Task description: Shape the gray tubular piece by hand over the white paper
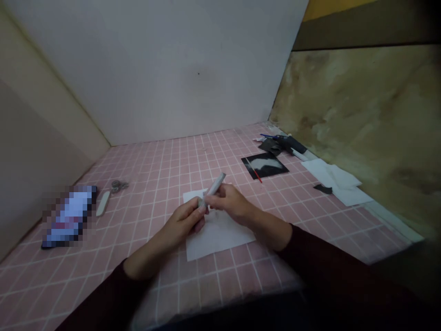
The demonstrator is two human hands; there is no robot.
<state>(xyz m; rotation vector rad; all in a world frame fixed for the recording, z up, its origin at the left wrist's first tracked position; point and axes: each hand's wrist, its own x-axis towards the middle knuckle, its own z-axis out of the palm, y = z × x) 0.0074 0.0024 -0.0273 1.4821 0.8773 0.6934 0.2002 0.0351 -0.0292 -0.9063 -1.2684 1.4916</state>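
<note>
My left hand (188,218) is closed on a small grey object (201,202), held between thumb and fingers; what it is cannot be made out. In my right hand (231,202) is a light grey, flat stick-like tool (216,183), tilted up to the right, its lower end at the small object. Both hands meet above a white sheet of paper (220,234) that lies on the pink checked tabletop (155,174). The fingers partly hide the small object and the lower end of the tool.
At the left lie a blurred-out phone (70,216), a white strip (103,203) and a small grey metallic item (119,185). At the right are a black sheet (275,166) with a red stick (257,174), dark scraps (270,146) and white papers (339,181) near the wall.
</note>
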